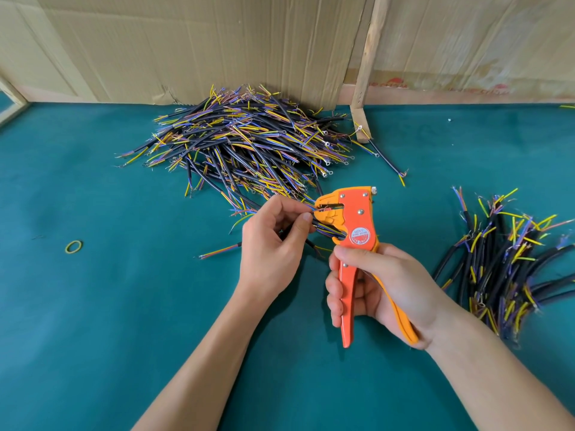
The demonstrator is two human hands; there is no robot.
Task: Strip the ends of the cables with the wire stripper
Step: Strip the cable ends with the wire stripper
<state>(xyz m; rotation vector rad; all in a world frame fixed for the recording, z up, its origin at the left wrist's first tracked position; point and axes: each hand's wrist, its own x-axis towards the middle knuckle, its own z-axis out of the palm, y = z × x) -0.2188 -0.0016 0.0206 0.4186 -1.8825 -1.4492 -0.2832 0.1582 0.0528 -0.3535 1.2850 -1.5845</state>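
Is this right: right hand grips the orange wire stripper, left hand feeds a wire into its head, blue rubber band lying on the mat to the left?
Not quite. The head view shows the rubber band is yellow, not blue. The rest holds: the right hand grips the wire stripper, and the left hand feeds a wire into its head.

Can read nothing for certain. Round red sticker (pixel 360 236) on wire stripper (pixel 351 231) carries white print, too small for me to make out. Faded red print (pixel 392 84) on cardboard backing (pixel 186 48), upside down, illegible.
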